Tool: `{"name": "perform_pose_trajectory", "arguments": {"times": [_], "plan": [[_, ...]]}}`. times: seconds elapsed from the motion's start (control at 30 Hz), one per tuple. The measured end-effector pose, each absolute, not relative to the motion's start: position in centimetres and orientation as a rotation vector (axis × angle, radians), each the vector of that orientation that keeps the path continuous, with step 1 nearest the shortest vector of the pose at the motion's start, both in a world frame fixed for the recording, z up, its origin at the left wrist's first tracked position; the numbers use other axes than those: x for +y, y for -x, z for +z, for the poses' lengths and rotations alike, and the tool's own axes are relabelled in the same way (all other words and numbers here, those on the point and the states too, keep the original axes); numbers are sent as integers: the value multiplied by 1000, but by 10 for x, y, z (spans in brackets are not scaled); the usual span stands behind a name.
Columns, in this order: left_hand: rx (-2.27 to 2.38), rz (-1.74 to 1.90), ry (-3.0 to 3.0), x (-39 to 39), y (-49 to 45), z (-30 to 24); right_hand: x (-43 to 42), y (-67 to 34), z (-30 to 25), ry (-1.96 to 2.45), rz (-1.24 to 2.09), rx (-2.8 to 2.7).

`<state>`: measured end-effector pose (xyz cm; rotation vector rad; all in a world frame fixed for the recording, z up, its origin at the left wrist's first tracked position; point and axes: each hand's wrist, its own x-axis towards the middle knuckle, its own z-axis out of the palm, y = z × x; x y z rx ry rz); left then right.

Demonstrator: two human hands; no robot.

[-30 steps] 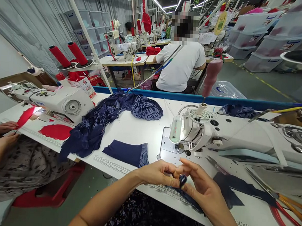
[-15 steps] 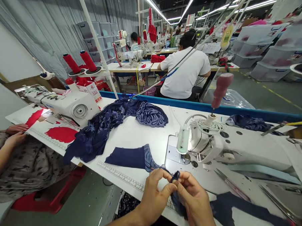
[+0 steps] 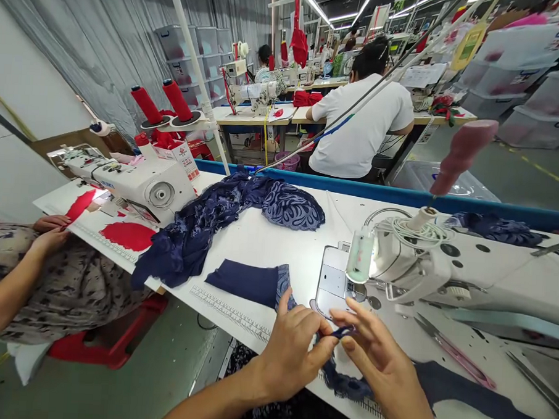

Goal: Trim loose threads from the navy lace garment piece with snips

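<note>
Between both hands, a thin navy lace strip stretches taut

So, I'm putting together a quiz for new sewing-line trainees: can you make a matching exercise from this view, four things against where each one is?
Things
1. navy lace strip
2. folded navy piece
3. red thread cones
4. red fabric piece

Places
A. on a stand above the far-left sewing machine
B. pinched between the left hand and the right hand
C. flat on the table, near the co-worker's hands
D. flat by the table's near edge, just left of the left hand

Pairs: 1-B, 2-D, 3-A, 4-C
</note>
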<state>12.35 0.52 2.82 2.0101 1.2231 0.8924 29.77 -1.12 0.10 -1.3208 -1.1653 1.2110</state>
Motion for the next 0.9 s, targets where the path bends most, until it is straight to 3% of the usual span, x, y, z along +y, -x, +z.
{"name": "perform_pose_trajectory", "arguments": {"times": [0.33, 0.43, 0.63, 0.9], "plan": [[1362, 892, -1513, -7, -142, 24, -13, -283, 1, 1324, 1241, -862], [1369, 856, -1606, -2, -139, 25, -14, -292, 3, 1391, 1080, -1153], [1372, 772, -1967, 8, -131, 28, -10, -312, 21, 1256, 338, -1932], [1308, 568, -2475, 5, -131, 19, 5, -315, 30, 1091, 261, -2300]]}}
